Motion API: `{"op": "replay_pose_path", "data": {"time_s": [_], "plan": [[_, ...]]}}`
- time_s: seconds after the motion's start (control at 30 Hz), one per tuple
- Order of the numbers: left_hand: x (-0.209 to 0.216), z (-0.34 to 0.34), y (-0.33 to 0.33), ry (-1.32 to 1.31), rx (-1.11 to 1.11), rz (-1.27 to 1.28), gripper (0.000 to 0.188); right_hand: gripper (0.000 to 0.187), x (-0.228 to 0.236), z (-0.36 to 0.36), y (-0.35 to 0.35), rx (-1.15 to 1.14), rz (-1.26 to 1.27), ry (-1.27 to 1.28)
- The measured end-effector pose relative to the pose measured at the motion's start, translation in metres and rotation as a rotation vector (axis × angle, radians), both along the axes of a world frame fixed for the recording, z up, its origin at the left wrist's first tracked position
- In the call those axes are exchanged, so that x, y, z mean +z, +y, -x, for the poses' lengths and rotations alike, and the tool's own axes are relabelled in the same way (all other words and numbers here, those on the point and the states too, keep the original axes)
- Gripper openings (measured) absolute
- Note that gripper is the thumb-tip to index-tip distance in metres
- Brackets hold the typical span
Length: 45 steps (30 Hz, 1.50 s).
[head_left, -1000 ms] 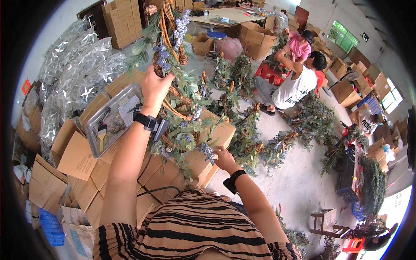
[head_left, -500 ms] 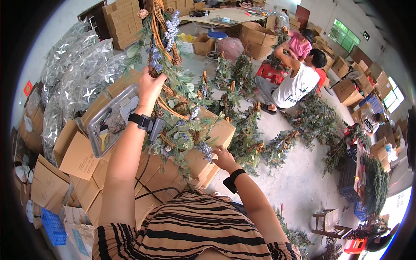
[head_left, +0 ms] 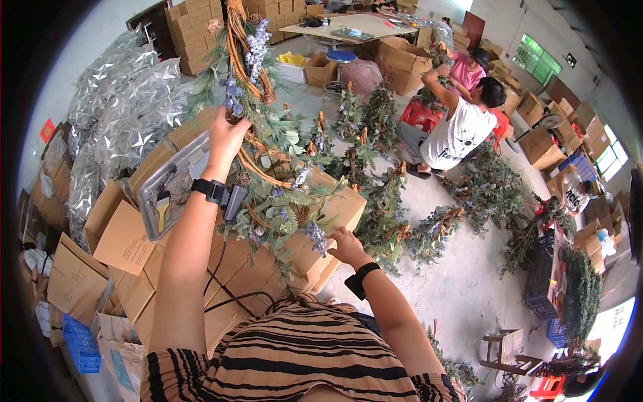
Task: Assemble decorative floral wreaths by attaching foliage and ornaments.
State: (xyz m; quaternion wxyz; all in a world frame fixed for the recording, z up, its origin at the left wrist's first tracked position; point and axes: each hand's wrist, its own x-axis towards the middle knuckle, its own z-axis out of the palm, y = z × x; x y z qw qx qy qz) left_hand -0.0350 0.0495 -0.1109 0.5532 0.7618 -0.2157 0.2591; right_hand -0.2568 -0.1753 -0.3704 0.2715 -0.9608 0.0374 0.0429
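A wreath of twisted brown vine point(head_left: 266, 175) with green leaves, pinecones and blue-purple flowers hangs upright before me, above cardboard boxes. My left hand point(head_left: 226, 136) is closed round its left side, just below a cluster of blue flowers point(head_left: 232, 94). Low on the wreath's right side, a purple flower sprig point(head_left: 315, 237) sticks out. My right hand point(head_left: 348, 248) is at the tip of that sprig, fingers curled and pinched on it. The wreath's top runs out of view, and leaves hide part of its ring.
Beneath the wreath lie cardboard boxes point(head_left: 338, 216) and a clear plastic bin point(head_left: 153, 224) with tools. Several finished-looking garlands point(head_left: 429, 234) stand on the floor to the right. Two people point(head_left: 452, 134) work on greenery beyond them. Plastic-wrapped silver stars point(head_left: 127, 114) are heaped at left.
My left hand and the wreath's upper part have shifted slightly left. The right hand stays at the purple sprig, and its grip looks the same.
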Motion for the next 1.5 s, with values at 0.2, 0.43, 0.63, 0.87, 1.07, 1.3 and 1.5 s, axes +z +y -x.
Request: {"op": "replay_pose_path", "data": {"time_s": [0.2, 0.43, 0.63, 0.87, 1.07, 1.3, 1.5], "plan": [[0.006, 0.008, 0.001, 0.054, 0.034, -0.055, 0.029, 0.042, 0.008, 0.000, -0.001, 0.016, 0.006, 0.013], [0.001, -0.002, 0.005, 0.055, -0.071, 0.020, 0.028, 0.042, 0.003, 0.000, -0.003, 0.011, -0.007, -0.003], [0.002, 0.001, 0.002, 0.099, -0.028, -0.001, 0.030, 0.042, 0.011, 0.002, 0.000, 0.007, -0.007, 0.011], [0.003, 0.002, 0.003, 0.081, 0.012, -0.048, 0.033, 0.041, 0.008, 0.002, 0.000, 0.008, 0.000, 0.002], [0.000, -0.002, 0.004, 0.070, 0.016, -0.046, 0.034, 0.041, 0.007, 0.001, -0.001, 0.023, 0.002, -0.004], [0.000, 0.000, 0.002, 0.097, -0.029, 0.005, 0.033, 0.041, 0.008, 0.003, -0.001, 0.025, -0.003, 0.010], [0.001, 0.000, 0.002, 0.092, -0.016, -0.009, 0.032, 0.043, 0.007, 0.003, -0.002, 0.027, -0.013, 0.030]]}}
